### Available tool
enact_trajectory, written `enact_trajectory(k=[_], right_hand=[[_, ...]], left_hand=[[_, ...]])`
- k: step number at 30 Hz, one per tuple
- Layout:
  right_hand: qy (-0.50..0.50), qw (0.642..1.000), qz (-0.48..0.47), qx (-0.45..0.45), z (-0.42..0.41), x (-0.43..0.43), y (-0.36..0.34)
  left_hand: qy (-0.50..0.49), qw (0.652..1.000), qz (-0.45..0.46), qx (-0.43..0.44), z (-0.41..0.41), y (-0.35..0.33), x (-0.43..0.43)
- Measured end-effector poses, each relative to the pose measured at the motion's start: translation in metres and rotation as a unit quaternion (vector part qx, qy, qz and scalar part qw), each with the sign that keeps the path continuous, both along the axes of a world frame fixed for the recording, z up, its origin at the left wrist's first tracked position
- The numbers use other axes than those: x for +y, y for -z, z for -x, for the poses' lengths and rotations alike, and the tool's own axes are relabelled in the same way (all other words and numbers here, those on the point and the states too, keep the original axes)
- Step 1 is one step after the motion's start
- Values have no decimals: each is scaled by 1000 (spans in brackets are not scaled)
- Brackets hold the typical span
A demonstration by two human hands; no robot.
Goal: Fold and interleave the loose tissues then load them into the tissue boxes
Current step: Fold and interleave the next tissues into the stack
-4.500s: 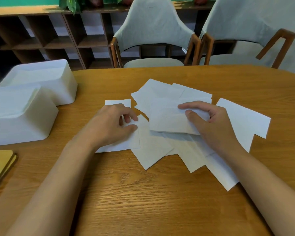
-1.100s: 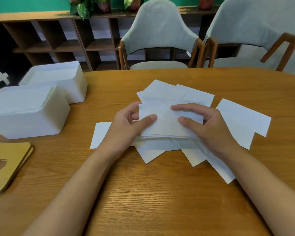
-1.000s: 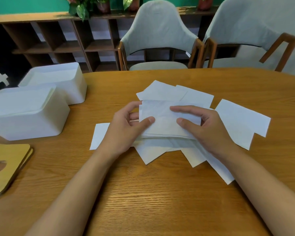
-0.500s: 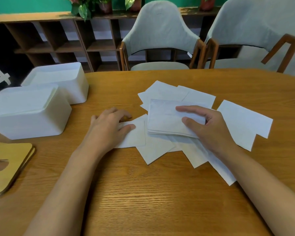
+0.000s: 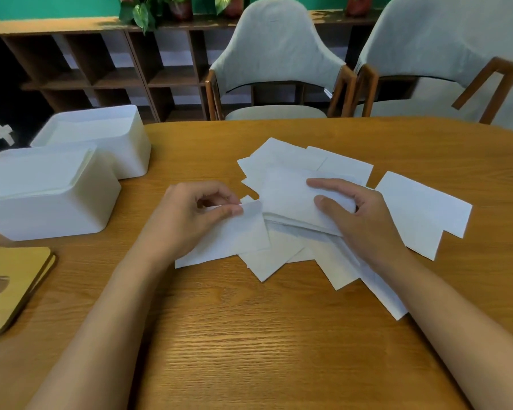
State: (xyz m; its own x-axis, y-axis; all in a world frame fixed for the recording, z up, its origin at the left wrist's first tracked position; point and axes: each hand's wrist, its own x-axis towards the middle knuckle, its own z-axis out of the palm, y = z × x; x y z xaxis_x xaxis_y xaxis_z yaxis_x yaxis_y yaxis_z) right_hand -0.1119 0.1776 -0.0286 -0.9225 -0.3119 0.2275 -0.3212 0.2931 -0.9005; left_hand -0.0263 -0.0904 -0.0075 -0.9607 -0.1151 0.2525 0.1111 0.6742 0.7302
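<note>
Several loose white tissues (image 5: 421, 208) lie spread over the middle of the wooden table (image 5: 249, 335). My right hand (image 5: 356, 214) holds a small stack of folded tissues (image 5: 288, 199) just above the pile, thumb on top and fingers curled round its far edge. My left hand (image 5: 190, 217) pinches the top edge of a single tissue (image 5: 234, 238) between thumb and fingers and lifts it next to the stack. Two white tissue boxes stand at the left: the near box (image 5: 42, 199) holds a stack of tissues, the far box (image 5: 101, 137) stands behind it.
Two thin wooden lids (image 5: 9, 288) with an oval slot lie at the table's left front edge. Two grey upholstered chairs (image 5: 276, 63) stand behind the table. A dark wooden shelf unit (image 5: 86, 69) with plants runs along the green wall.
My left hand let go of the folded stack, moved left onto a single tissue, and now pinches and lifts its top edge. My right hand keeps holding the stack.
</note>
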Motion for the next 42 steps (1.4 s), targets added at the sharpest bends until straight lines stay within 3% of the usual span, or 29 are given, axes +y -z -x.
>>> enact_trajectory(k=[8,17,22,26,34,42], right_hand=[[34,999,-12,9,0,-3,2],[-86,996,-4,-1,-22,-14,-10],[-24,999,-40,9,-23,-21,0],[-4,1000,-16,-13,-19,-18,-3],[-135,991,-3,-18,-28,-20,-6],[-143,990,10,-4,-30,-21,-5]], left_hand=[[119,981,-150,-37,-2,-4,9],[81,986,-143,22,2,4,29],[51,988,-145,29,3,7,37],[42,992,-115,26,3,5,33],[25,990,-120,68,0,-1,37],[21,991,-116,63,0,2,39]])
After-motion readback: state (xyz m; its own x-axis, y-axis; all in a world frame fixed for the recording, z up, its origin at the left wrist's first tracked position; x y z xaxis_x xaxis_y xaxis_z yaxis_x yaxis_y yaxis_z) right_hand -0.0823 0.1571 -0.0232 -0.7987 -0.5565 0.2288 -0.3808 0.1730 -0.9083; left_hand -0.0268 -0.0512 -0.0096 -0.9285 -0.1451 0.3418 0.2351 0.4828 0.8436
